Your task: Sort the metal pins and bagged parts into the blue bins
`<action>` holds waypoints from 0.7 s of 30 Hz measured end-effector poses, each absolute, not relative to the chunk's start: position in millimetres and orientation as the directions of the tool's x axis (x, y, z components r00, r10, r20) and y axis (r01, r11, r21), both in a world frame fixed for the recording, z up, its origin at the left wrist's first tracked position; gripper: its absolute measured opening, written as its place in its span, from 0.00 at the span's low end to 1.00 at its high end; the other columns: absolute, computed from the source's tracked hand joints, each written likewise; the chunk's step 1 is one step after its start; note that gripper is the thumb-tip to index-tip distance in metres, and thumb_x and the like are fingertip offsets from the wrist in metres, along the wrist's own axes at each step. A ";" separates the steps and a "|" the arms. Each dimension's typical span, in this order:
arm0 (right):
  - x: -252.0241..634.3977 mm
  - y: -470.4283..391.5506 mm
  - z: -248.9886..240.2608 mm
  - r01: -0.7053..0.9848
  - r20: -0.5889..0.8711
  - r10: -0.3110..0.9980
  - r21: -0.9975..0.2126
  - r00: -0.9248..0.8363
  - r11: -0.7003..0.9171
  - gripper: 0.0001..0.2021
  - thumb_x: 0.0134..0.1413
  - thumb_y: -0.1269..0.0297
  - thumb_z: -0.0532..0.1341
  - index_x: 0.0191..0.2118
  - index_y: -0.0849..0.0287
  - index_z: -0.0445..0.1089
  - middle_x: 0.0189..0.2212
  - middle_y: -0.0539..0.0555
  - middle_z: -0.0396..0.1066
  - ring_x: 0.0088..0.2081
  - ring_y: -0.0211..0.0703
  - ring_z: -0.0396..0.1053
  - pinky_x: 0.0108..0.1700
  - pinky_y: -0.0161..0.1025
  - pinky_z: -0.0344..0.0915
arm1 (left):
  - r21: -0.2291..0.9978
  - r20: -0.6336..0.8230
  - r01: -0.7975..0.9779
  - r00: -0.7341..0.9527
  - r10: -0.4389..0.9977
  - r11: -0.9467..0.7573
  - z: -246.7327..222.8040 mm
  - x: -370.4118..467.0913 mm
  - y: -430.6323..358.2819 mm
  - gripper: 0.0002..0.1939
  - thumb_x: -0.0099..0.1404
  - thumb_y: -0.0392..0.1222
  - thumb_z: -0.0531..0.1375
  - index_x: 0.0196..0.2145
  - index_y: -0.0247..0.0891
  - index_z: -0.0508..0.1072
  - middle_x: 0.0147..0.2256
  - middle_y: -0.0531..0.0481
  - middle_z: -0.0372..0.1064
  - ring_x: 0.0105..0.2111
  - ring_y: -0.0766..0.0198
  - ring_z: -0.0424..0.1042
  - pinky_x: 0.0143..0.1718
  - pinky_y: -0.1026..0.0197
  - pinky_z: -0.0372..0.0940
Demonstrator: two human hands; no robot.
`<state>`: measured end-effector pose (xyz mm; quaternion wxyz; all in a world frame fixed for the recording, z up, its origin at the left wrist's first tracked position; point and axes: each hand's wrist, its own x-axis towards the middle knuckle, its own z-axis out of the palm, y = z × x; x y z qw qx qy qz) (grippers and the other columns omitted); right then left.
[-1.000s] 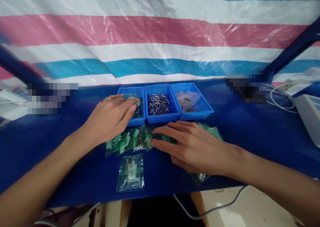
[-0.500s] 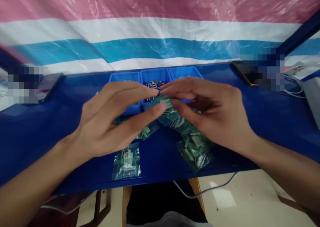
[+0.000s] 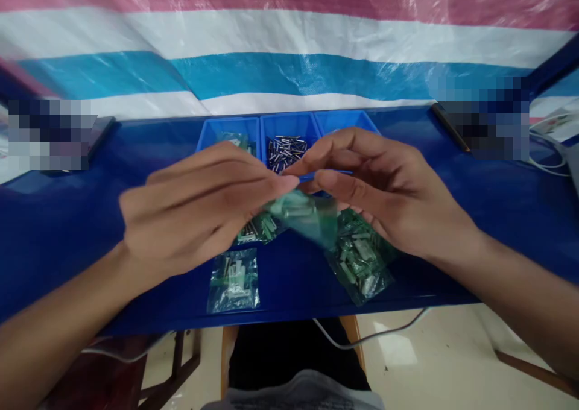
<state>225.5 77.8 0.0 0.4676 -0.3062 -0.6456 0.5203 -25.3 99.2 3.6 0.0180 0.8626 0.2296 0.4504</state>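
Between my two hands hangs a small clear plastic bag (image 3: 305, 214), tilted and a little blurred, with pale pieces inside. Along its top runs a blue strip (image 3: 337, 173). My left hand (image 3: 190, 208) pinches that top edge between thumb and fingers. At the other end my right hand (image 3: 393, 196) closes its thumb and index finger on the strip; the other fingers are curled. Beneath the hands, more filled bags lie on the blue table: one at the front left (image 3: 234, 282), some at the right (image 3: 359, 262), and one partly hidden behind my left hand (image 3: 260, 228).
Three blue bins stand in a row behind my hands. The middle bin (image 3: 265, 126) holds many short metal pins (image 3: 287, 149); the left bin (image 3: 226, 125) holds bagged pieces. A phone (image 3: 450, 123) lies at the back right, another dark device (image 3: 102, 135) at the back left. Striped sheeting (image 3: 289, 33) hangs behind.
My fingers have closed on the bag's top edge, and the bag has come up off the pile toward me. The left thumb, apart from the fingers before, is now pressed against them.
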 end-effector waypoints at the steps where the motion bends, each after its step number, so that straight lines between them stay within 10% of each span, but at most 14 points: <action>1: 224.9 75.4 0.7 -0.022 0.348 0.867 -0.931 -0.356 0.365 0.04 0.71 0.65 0.65 0.47 0.49 0.77 0.46 0.48 0.82 0.48 0.43 0.81 0.39 0.37 0.81 | 0.244 0.783 0.393 0.460 0.419 -0.887 1.9 -26.4 99.3 0.07 0.77 0.45 0.65 0.49 0.54 0.84 0.38 0.60 0.83 0.37 0.64 0.83 0.40 0.60 0.80; 8: 222.2 63.8 -1.5 0.316 0.685 0.655 -0.574 -0.319 0.755 0.14 0.68 0.68 0.69 0.55 0.42 0.78 0.41 0.42 0.83 0.31 0.37 0.79 0.41 0.40 0.81 | 0.356 0.711 0.499 0.405 0.576 -0.790 4.1 -26.6 89.7 0.14 0.72 0.47 0.71 0.54 0.50 0.83 0.37 0.59 0.83 0.33 0.68 0.81 0.37 0.65 0.75; 16: 224.0 75.5 4.2 -0.259 0.313 0.878 -0.939 -0.361 0.228 0.06 0.65 0.73 0.70 0.45 0.57 0.81 0.27 0.45 0.79 0.24 0.36 0.79 0.22 0.30 0.75 | -0.119 0.758 0.465 0.613 0.223 -0.877 11.0 -32.6 94.1 0.28 0.71 0.32 0.64 0.66 0.47 0.73 0.60 0.44 0.75 0.59 0.49 0.73 0.42 0.52 0.77; 21: 225.8 75.5 4.4 -0.316 0.185 0.808 -0.949 -0.560 -0.002 0.06 0.74 0.66 0.63 0.49 0.58 0.78 0.31 0.49 0.82 0.28 0.40 0.83 0.23 0.31 0.77 | 0.163 0.769 0.431 0.508 0.388 -0.888 12.5 -27.8 93.0 0.04 0.74 0.35 0.67 0.43 0.41 0.82 0.42 0.48 0.81 0.43 0.59 0.78 0.47 0.52 0.74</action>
